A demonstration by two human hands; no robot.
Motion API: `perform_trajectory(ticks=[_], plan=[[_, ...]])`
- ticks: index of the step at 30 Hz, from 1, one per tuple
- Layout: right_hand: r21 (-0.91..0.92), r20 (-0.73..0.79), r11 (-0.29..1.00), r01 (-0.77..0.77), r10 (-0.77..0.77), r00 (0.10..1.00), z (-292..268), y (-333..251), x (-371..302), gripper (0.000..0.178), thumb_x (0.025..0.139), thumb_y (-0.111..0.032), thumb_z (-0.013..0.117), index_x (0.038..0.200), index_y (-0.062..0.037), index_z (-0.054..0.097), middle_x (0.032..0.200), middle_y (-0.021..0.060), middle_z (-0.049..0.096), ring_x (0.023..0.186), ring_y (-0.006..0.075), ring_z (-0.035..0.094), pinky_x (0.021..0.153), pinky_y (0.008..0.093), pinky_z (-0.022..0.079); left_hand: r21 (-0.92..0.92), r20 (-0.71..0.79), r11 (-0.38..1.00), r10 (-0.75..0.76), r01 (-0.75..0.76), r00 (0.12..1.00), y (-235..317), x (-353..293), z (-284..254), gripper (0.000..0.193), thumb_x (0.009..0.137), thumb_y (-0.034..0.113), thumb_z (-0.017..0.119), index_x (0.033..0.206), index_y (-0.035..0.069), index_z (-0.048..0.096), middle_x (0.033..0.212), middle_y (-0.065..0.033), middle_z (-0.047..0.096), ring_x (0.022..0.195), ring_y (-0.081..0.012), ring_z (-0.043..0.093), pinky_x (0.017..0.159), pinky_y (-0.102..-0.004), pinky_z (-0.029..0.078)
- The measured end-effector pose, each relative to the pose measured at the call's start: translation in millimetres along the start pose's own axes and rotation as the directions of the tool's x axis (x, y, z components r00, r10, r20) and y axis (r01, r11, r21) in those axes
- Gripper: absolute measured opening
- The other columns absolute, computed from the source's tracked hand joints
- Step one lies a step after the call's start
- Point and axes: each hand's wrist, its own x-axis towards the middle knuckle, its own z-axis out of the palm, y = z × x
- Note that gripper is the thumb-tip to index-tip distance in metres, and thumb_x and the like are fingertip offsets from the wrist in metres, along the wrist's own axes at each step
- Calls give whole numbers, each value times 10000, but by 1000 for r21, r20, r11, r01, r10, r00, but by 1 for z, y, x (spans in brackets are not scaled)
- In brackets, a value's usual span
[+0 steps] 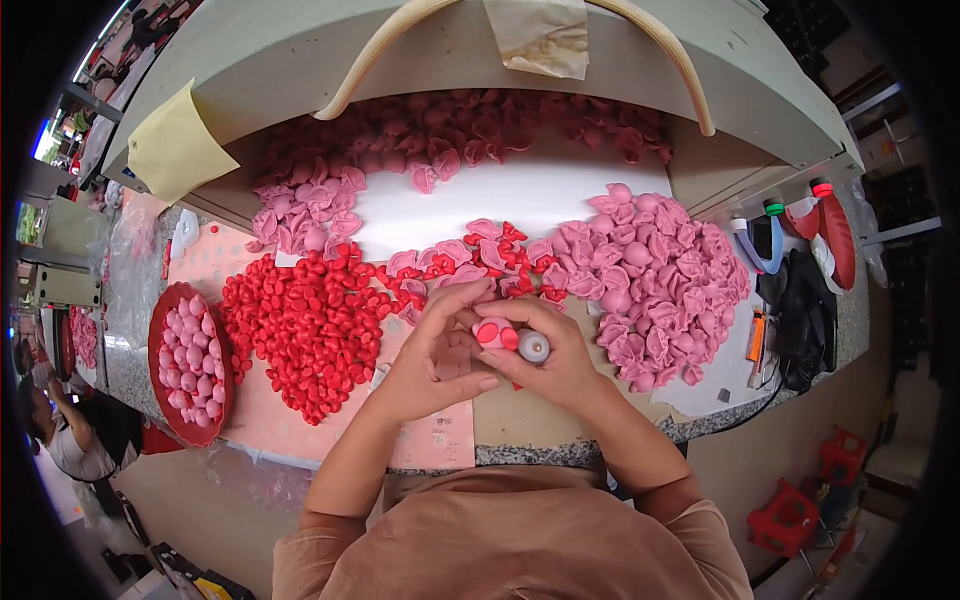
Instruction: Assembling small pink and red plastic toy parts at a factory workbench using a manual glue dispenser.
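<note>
Both my hands meet above the front middle of the table. My right hand [555, 350] is closed on a small pink moulded piece [484, 326] with two red ovals on it, pinched between thumb and forefinger. A small greyish bottle [534, 346], its round end showing, is also tucked in that hand. My left hand [432, 350] is cupped beside the piece, thumb and forefinger spread apart; some of its fingertips are hidden. Just beyond my hands lie pink pieces with red parts [486, 250]. A heap of small red bow-like parts [310, 335] is to the left.
Pink shell-like pieces [660, 280] are heaped on the right, with more under the grey hood [640, 70]. At far left stands a red bowl [226, 390] of pink balls. An orange cutter [756, 337], a black bag [803, 320] and red-capped bottle [836, 240] lie far right.
</note>
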Motion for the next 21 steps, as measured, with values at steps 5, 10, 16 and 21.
perform_trajectory(ticks=[5, 10, 16, 21], plan=[[-5, 68, 1000, 7, -6, 998, 2, 1, -4, 334, 710, -46, 703, 1022, -19, 587, 935, 98, 600, 870, 183, 583, 760, 287, 459, -121, 156, 985, -106, 126, 982, -1, 0, -4, 665, 744, -25, 684, 1326, 61, 375, 1358, -85, 366, 1179, -186, 444, 920, -315, 461], [-96, 40, 990, 106, -103, 994, 3, 3, -4, 322, 698, -51, 699, 1001, -16, 595, 923, 112, 596, 861, 232, 580, 766, 320, 456, -132, 165, 991, 0, 22, 986, -6, 0, -5, 636, 742, -34, 680, 1307, 55, 403, 1379, -115, 362, 1199, -194, 432, 921, -312, 457], [-117, 27, 978, 174, -172, 985, 4, 0, -6, 356, 699, -62, 704, 1035, -20, 596, 976, 124, 605, 898, 236, 588, 795, 326, 458, -130, 216, 990, 88, -61, 972, -6, 0, -5, 654, 735, -44, 681, 1314, 51, 392, 1391, -142, 346, 1217, -221, 418, 950, -319, 431], [-85, -4, 995, 47, -47, 999, 6, -1, -1, 377, 703, -82, 717, 1056, -28, 598, 993, 116, 603, 900, 233, 588, 796, 321, 458, -351, 138, 932, -41, 87, 990, -4, 5, 0, 590, 808, 15, 623, 1337, 51, 362, 1402, -142, 326, 1264, -226, 361, 990, -334, 385]])
